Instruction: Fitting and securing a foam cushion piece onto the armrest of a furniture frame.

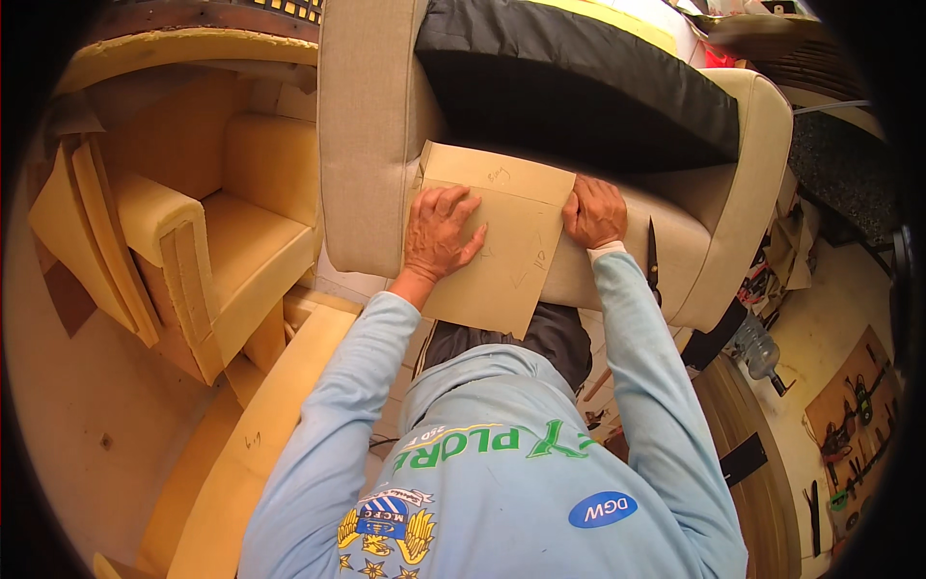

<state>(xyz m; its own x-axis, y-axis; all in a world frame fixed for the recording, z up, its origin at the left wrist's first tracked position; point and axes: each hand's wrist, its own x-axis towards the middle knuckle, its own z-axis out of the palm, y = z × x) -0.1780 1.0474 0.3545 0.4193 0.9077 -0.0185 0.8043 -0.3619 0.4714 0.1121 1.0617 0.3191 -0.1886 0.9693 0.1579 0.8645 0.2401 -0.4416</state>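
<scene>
A brown cardboard sheet [502, 275] with pencil marks rests across the front of a beige sofa seat [622, 280] and reaches over my lap. My left hand [442, 232] lies on its left part, thumb and fingers apart, pressing down from above. At the sheet's upper right edge, my right hand [594, 212] has its fingers curled round the border, gripping it. Black scissors [654, 259] lie on the seat to the right of that hand. Behind the sheet stands a backrest covered in black cloth [569, 87].
The sofa's padded arms [367, 135] rise at both sides. At left stands a yellow foam-covered armchair [260, 217], with foam sheets [106, 241] leaning on it. A long foam-covered piece [260, 434] is near my left elbow. On the right are a plastic bottle [757, 347] and a tool board [854, 425].
</scene>
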